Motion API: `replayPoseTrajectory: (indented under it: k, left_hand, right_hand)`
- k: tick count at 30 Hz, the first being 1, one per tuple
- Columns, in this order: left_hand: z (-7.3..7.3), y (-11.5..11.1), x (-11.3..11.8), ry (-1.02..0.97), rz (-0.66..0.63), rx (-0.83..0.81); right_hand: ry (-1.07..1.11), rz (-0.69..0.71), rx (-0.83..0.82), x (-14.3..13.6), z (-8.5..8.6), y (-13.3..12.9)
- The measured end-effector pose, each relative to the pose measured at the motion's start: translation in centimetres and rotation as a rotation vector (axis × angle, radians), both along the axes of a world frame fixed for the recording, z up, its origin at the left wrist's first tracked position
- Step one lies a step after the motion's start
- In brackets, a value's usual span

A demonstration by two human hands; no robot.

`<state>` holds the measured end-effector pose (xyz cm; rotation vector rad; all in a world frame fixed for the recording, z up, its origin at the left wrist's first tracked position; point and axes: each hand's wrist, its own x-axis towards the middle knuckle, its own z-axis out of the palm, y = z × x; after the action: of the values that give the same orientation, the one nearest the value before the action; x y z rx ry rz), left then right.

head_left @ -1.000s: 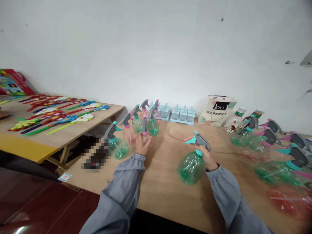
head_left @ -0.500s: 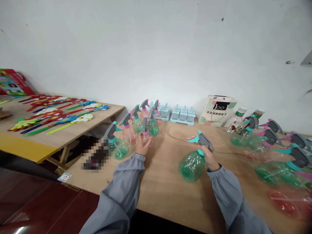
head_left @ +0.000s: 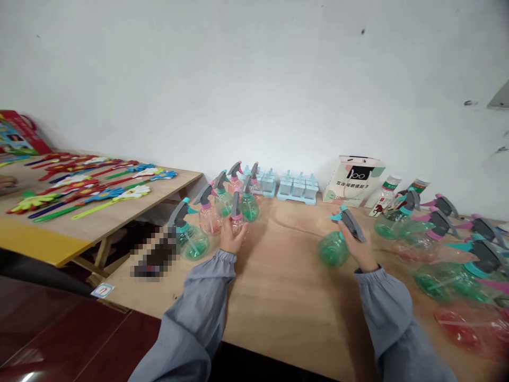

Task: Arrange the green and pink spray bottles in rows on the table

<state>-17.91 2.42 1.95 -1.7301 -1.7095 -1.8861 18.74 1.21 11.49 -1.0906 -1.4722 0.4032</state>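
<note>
My left hand (head_left: 232, 237) is closed around a pink spray bottle (head_left: 237, 220) that stands upright on the wooden table (head_left: 278, 297). Close by it on the left and behind are several other spray bottles, pink and green, among them a green one with a turquoise collar (head_left: 193, 241). My right hand (head_left: 360, 245) grips the neck and grey head of a green spray bottle (head_left: 333, 248), its turquoise nozzle pointing left. Whether that bottle's base touches the table I cannot tell.
At right lie several spray bottles, some tilted, such as a red one (head_left: 461, 329). Light-blue popsicle molds (head_left: 297, 188), a paper bag (head_left: 353, 180) and a white bottle (head_left: 387, 193) stand by the wall. Hand clappers (head_left: 95, 196) cover the left table.
My right hand has carried the green spray bottle away from me and to the right, turning it more upright. My left hand stays on the pink spray bottle.
</note>
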Motion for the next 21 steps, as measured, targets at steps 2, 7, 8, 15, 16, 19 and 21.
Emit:
replayPoseTrajectory:
  k: [2, 7, 8, 15, 16, 19, 21]
  left_hand:
    - [0.1, -0.1, 0.0, 0.005, -0.016, -0.004]
    - [0.1, -0.1, 0.1, 0.001, -0.035, 0.005]
    - [0.1, -0.1, 0.1, 0.000, -0.034, 0.006]
    - [0.1, -0.1, 0.1, 0.002, -0.040, 0.005]
    - [0.1, -0.1, 0.1, 0.001, -0.042, 0.003]
    - [0.2, -0.1, 0.1, -0.011, -0.046, -0.006]
    - [0.3, -0.2, 0.2, -0.008, -0.044, -0.007]
  right_hand:
    - [-0.008, -0.113, 0.003, 1.8, -0.2, 1.0]
    - [-0.004, -0.324, -0.017, 5.7, -1.4, 3.6]
    - [0.007, -0.352, -0.012, 6.1, -1.6, 3.9]
    - [0.008, -0.353, 0.055, 6.9, -2.8, 4.8]
    - [-0.006, -0.320, 0.067, 7.0, -3.1, 4.8]
    - [0.009, -0.295, 0.116, 7.7, -4.9, 4.3]
    - [0.001, -0.335, 0.136, 8.0, -6.6, 3.7]
